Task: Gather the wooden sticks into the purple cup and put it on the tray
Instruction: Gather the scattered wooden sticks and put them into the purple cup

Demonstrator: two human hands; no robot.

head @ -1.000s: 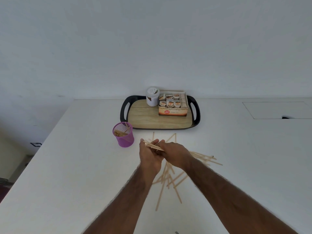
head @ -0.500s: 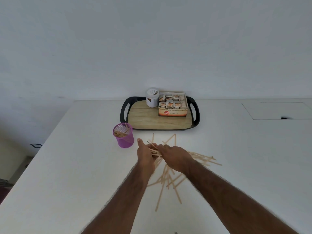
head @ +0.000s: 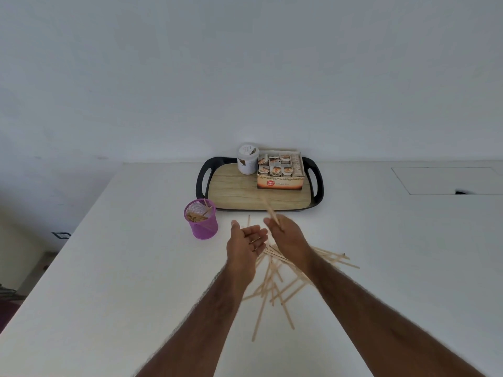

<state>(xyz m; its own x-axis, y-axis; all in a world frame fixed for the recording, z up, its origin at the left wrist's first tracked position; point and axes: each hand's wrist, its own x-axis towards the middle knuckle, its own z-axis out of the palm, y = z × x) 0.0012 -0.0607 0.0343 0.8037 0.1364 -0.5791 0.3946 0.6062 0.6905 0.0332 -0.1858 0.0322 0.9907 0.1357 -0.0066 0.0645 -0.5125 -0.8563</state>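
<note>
Nearest, loose wooden sticks (head: 277, 284) lie fanned on the counter (head: 136, 268) under both wrists, long axes splayed mostly away from the body. Just beyond, the left hand (head: 245, 242) is held palm up, fingers apart, empty. Beside it, the right hand (head: 288, 238) is pinched on a single stick (head: 270, 210), long axis tilted up and away. Left of the left hand, the purple cup (head: 202, 224) stands upright on the counter, some sticks inside. Farthest, the tray (head: 202, 180).

Step judged: gathering, partway. Next called for: the pinched stick carried left over the cup mouth, turned end-down, released.
</note>
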